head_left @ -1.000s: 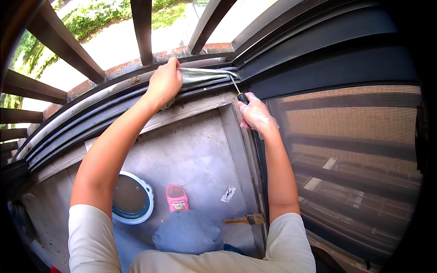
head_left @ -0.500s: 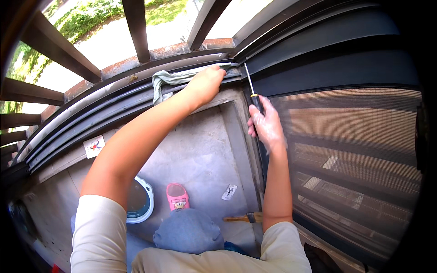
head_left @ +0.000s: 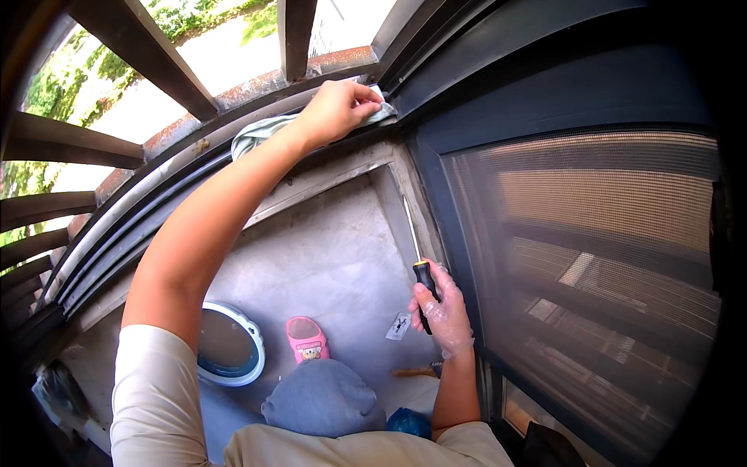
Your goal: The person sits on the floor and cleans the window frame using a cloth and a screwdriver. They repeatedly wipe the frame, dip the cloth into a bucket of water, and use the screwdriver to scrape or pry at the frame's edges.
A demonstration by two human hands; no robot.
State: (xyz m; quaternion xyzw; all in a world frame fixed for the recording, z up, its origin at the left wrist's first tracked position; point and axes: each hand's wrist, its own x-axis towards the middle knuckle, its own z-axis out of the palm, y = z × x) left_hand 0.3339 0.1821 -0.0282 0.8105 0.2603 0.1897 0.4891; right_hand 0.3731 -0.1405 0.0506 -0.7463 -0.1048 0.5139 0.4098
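At the far corner of the window track (head_left: 167, 198), my left hand (head_left: 336, 113) pinches a pale green cloth (head_left: 261, 132). The cloth lies bunched along the track, and part of it is hidden under my wrist. My right hand (head_left: 445, 310) wears a clear plastic glove and is closed round the black handle of a screwdriver (head_left: 423, 280). Its long metal shaft points up and away, over the ledge beside the dark screen panel, apart from the cloth.
A pale blue basin (head_left: 257, 354) of murky water stands on the floor to the left. Near it are a pink slipper (head_left: 306, 338), a small card (head_left: 398, 326), a wooden-handled brush (head_left: 416, 372) and a blue bundle (head_left: 409, 423). The dark-framed screen (head_left: 591, 257) stands at right; bars (head_left: 152, 58) lie beyond the track.
My right hand has drawn the screwdriver back from the track corner, toward me. My left hand has shifted slightly up and left, still on the cloth. The view has moved a little.
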